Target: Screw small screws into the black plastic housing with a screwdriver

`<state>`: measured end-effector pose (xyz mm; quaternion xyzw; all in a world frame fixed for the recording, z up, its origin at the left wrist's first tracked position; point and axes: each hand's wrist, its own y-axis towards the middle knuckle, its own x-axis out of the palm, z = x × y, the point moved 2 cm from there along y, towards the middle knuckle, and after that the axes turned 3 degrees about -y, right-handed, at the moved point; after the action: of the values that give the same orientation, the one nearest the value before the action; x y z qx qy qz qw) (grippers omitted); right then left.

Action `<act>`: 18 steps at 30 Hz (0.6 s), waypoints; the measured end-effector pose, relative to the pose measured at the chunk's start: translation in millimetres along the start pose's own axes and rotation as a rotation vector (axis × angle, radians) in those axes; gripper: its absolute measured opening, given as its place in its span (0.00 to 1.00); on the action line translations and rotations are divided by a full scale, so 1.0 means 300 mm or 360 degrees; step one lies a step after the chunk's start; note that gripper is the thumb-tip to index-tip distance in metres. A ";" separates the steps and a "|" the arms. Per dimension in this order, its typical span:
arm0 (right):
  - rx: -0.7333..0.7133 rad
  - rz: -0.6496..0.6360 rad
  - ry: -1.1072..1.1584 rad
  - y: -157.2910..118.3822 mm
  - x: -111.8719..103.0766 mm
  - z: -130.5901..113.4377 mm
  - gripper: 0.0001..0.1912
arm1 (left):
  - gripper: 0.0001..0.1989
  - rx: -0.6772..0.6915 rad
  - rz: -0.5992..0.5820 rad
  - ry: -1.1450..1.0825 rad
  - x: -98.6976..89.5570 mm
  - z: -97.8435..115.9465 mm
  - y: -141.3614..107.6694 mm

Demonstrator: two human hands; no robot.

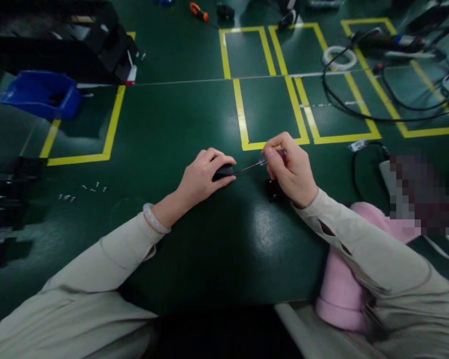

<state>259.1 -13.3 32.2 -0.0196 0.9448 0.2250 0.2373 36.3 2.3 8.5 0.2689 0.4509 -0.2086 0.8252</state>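
Near the middle of the green table, my left hand point(205, 172) grips a small black block-shaped part point(223, 172) between thumb and fingers. My right hand point(292, 167) is closed around the handle of a thin screwdriver point(249, 167). Its shaft points left, and the tip meets or nearly meets the right side of the black part; exact contact is too small to tell. Another small black piece point(273, 190) lies on the table just below my right hand, partly hidden by it. Several small screws point(93, 187) are scattered to the left of my left forearm.
A blue bin point(41, 94) sits at the left by a black rack point(97, 45). Black parts point(11, 194) line the left edge. Behind are an orange-handled screwdriver point(199, 12) and a white tape roll point(339, 58). Black cable point(389, 118) loops at right, above a pink cloth item point(340, 289).
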 end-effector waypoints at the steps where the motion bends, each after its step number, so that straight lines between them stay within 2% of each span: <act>1: 0.0011 -0.0005 -0.0012 0.000 0.000 0.003 0.13 | 0.15 0.0003 0.0004 0.0000 0.000 -0.001 0.000; 8: -0.0028 -0.0003 0.0036 0.001 0.000 0.009 0.07 | 0.15 0.0010 0.0022 0.0005 -0.001 0.000 0.002; 14: -0.0014 -0.0008 -0.0060 0.001 -0.007 -0.003 0.13 | 0.15 0.0011 0.0024 0.0009 -0.001 0.003 0.001; 18: -0.0028 -0.0011 -0.0021 0.001 -0.007 -0.001 0.08 | 0.15 0.0017 0.0028 0.0011 -0.001 0.004 0.001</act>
<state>260.6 -13.2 33.6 -0.0236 0.9411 0.2327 0.2440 37.1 1.8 9.4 0.2781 0.4502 -0.2029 0.8239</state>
